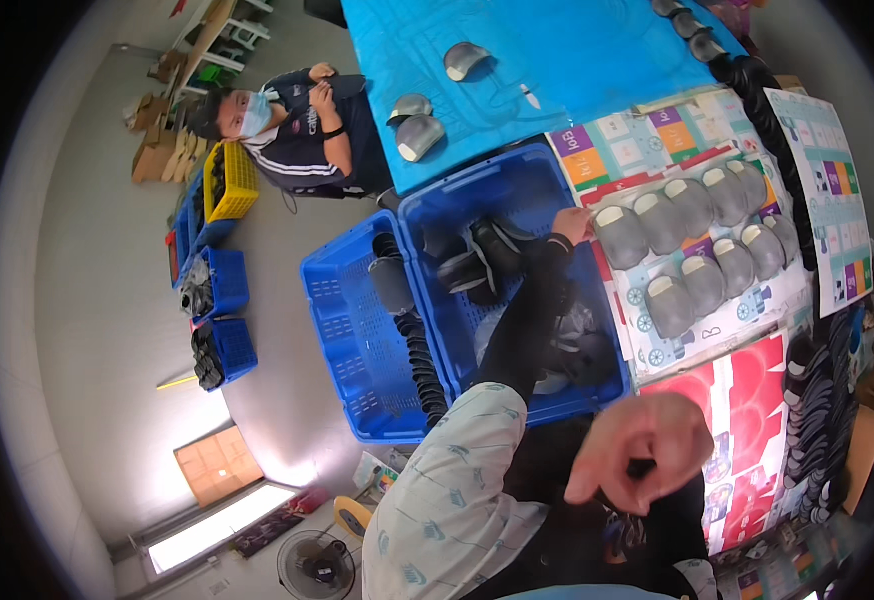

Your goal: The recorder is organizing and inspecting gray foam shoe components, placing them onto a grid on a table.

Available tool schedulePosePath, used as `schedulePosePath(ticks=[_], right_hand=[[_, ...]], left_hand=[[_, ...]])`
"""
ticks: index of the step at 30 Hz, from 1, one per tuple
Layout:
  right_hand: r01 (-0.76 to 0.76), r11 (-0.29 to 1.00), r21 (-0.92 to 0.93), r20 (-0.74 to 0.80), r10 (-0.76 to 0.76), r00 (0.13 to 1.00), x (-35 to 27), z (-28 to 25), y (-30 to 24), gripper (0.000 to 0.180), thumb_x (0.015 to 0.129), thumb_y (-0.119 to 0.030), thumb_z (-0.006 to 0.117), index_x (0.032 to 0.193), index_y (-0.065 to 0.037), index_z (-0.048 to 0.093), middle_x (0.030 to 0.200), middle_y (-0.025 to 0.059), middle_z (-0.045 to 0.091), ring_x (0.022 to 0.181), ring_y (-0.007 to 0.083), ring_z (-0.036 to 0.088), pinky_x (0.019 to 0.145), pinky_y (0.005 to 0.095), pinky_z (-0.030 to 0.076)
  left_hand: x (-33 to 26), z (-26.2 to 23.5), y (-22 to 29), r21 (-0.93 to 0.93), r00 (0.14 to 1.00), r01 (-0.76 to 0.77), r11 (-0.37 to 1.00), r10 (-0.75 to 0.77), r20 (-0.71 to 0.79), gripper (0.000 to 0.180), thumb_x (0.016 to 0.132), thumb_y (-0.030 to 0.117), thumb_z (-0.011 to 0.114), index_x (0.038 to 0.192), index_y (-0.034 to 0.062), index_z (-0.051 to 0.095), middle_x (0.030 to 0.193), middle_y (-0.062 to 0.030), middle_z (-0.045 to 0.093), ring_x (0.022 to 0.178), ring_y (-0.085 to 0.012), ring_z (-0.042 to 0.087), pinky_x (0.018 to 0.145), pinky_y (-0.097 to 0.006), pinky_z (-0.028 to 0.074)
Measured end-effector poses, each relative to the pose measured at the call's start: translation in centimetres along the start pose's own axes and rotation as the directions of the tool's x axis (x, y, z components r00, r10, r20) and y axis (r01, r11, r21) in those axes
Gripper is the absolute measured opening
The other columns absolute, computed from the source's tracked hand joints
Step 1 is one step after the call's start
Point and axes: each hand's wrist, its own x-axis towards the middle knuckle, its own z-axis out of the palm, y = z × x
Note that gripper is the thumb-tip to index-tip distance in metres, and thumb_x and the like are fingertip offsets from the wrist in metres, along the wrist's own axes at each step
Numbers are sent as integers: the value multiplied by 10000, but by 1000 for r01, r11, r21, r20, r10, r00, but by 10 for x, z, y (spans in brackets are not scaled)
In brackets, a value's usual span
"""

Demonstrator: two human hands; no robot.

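Note:
My left hand [573, 226] reaches out over the far right side of a blue basket [625, 375]. Its fingers are closed at the near-left edge of a grey cup-shaped piece [621, 238] with a cream patch, the leftmost in two rows of such pieces [702, 285] on a printed sheet. Close to the camera, my right hand [647, 450] is curled into a loose ring, slightly blurred, and nothing shows inside it. Below my left forearm, the basket holds black shoe-like pieces [497, 255] and some clear plastic.
A second blue basket [342, 340] with a stack of dark pieces [422, 370] adjoins on the left. Beyond lies a blue-covered table [547, 60] bearing several grey pieces. A masked person [297, 130] stands at the far left. Black pieces [817, 410] line the right side.

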Motion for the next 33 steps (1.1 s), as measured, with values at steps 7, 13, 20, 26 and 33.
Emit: schedulePosePath(ticks=[7, 13, 20, 26, 33], right_hand=[[-71, 990, 118, -400, 113, 910, -56, -32, 4, 671, 802, 132, 596, 1380, -58, 313, 813, 120, 505, 566, 137, 456, 472, 220, 364], [-246, 936, -253, -961, -214, 177, -152, -65, 6, 405, 794, -17, 575, 1190, -41, 495, 912, 72, 528, 662, 142, 511, 566, 233, 413], [-521, 848, -96, -598, -468, -651, -394, -132, 4, 361, 847, -109, 600, 1198, -34, 561, 1063, 87, 592, 952, 187, 597, 801, 354, 501], [-398, 908, -132, -806, -332, -491, -489, -157, 3, 221, 888, -161, 628, 1096, -100, 581, 944, 59, 573, 940, 215, 554, 827, 448, 494], [-535, 845, -11, -707, -385, -593, -399, -169, 26, 140, 860, -103, 574, 999, -82, 582, 880, 63, 538, 860, 217, 546, 756, 422, 483]], left_hand=[[-2, 8, 1, -67, 999, 50, 997, -49, 12, 262, 962, 225, 599, 1011, -21, 676, 786, -112, 691, 624, -214, 683, 582, -350, 595], [4, -10, -8, -82, 997, 74, 994, -75, -12, 255, 948, 207, 616, 1008, -31, 685, 796, -124, 703, 642, -221, 697, 590, -350, 597], [-2, 3, 7, 106, 1000, 11, 994, -13, 21, 280, 949, 204, 614, 1026, -50, 700, 791, -122, 706, 642, -220, 702, 587, -346, 601], [0, 23, 25, 35, 990, 44, 998, -48, 132, 303, 962, 227, 616, 1045, -51, 702, 786, -122, 700, 644, -215, 702, 589, -339, 609], [-4, -8, 23, 121, 985, 43, 992, -61, 158, 333, 986, 254, 636, 1109, -52, 683, 936, -130, 697, 780, -254, 718, 701, -391, 641]])
